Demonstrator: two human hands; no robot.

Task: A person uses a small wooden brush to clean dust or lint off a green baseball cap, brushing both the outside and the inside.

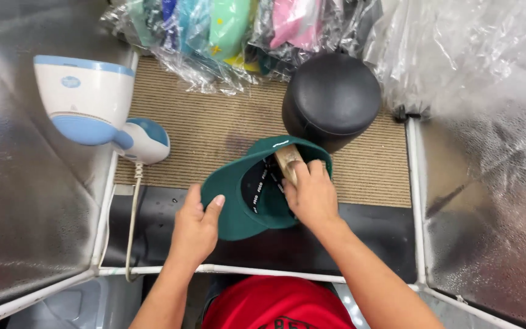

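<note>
Over the striped tan mat (202, 128), just above its near edge where the black strip (153, 225) begins, I hold a dark green cap (238, 201) upside down, its hollow facing up at me. The brim points toward me and to my left; the crown lies away, toward the far right, so the long axis runs on a diagonal from near-left to far-right. My left hand (195, 228) pinches the brim's edge, thumb on top, the other fingers curled underneath and out of view. My right hand (312, 195) reaches into the crown, fingers closed around a tan block-shaped piece (288, 159) pressed against the inside of the front panels; only its top end shows past my knuckles. The black inner lining with white taping (255, 186) shows between my hands. Just behind the crown, nearly touching it, stands a rounded black form (331, 97), blocking the way farther back. To the left, well apart from the cap, a white and blue handheld steamer (86, 97) rests at the mat's edge, its cord (133, 213) trailing down toward me. Along the far edge lie clear bags of coloured caps (226, 30), green, pink and blue. Crinkled clear plastic sheeting (470, 49) fills the right corner. White frame bars (414, 183) and silvery textured panels (19, 213) close in both sides. My red shirt (275, 304) shows at the bottom.
</note>
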